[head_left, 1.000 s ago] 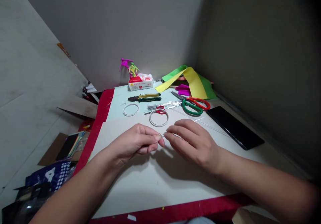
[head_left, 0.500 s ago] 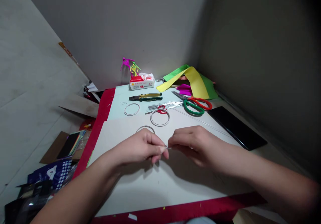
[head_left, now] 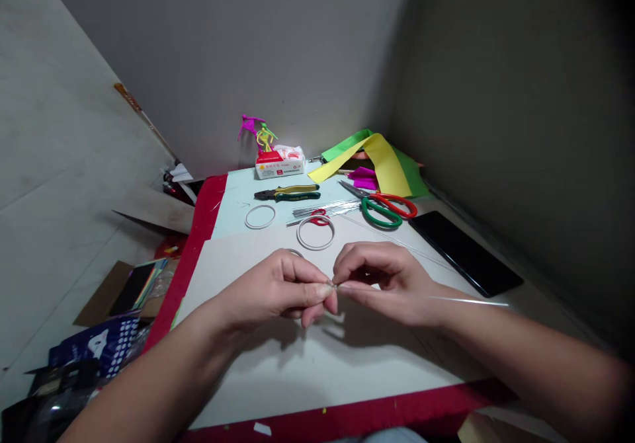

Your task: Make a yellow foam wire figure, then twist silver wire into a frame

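My left hand [head_left: 270,291] and right hand [head_left: 381,281] pinch a thin wire [head_left: 471,301] between their fingers [head_left: 313,291], above the worktop [head_left: 297,383]. Two wire rings [head_left: 315,233] already lie formed ahead; a bundle of straight wires [head_left: 325,209] is left.

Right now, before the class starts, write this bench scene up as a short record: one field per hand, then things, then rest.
left hand: pinches a thin metal wire at the fingertips
right hand: pinches the same wire, close beside the left fingertips
things: white ring on a pale card sheet, just beyond the hands
rest: pliers, scissors, wire bundle, black phone, yellow paper strip
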`<state>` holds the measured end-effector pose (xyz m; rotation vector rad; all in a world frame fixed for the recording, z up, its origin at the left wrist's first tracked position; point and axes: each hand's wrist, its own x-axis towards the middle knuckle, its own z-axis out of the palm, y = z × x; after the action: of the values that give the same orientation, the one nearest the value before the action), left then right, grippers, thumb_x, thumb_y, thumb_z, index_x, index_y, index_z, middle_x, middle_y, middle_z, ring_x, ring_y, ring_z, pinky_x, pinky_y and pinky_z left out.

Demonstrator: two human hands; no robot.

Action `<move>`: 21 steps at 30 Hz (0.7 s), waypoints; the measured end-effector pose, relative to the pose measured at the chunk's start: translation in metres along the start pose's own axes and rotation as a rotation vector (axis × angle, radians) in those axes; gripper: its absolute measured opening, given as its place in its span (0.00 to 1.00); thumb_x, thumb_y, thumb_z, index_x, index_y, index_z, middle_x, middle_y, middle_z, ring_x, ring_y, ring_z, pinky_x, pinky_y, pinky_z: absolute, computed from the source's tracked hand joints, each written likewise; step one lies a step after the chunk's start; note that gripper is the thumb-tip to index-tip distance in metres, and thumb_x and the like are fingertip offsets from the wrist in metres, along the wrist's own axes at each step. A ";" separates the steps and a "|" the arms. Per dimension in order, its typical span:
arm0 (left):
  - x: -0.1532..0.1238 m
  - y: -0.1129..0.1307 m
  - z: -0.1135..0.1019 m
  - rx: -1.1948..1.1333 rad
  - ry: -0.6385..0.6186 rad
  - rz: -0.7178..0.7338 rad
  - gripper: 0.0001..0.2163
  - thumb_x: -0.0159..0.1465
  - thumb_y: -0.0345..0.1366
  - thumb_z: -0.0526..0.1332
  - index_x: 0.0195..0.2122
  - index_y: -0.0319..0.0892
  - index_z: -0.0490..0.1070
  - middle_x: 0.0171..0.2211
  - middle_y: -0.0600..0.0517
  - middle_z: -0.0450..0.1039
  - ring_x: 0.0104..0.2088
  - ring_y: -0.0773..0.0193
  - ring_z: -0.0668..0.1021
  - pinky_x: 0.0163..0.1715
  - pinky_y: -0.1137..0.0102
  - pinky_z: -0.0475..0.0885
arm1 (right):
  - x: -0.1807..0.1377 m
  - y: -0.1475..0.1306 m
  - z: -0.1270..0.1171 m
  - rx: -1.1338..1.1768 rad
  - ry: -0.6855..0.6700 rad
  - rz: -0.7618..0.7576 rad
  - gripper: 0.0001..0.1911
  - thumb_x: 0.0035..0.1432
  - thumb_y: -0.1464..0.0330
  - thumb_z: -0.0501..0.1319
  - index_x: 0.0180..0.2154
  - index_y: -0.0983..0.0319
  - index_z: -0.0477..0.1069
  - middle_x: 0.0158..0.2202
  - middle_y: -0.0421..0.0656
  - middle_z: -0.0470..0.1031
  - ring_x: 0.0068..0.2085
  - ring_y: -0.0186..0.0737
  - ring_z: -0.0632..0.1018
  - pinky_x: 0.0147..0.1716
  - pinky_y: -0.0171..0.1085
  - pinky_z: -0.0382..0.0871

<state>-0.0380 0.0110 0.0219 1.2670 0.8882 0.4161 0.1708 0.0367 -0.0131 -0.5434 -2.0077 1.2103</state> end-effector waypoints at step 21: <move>0.005 -0.011 0.031 0.637 0.645 0.308 0.14 0.62 0.31 0.54 0.18 0.41 0.63 0.17 0.56 0.60 0.20 0.70 0.61 0.22 0.72 0.55 | 0.004 0.003 0.029 0.706 0.254 0.562 0.19 0.49 0.58 0.68 0.23 0.64 0.63 0.17 0.33 0.62 0.17 0.24 0.58 0.16 0.28 0.48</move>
<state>-0.0138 -0.0086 0.0111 1.9146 1.4446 0.8607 0.1458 0.0241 -0.0234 -0.8604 -1.1178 1.9462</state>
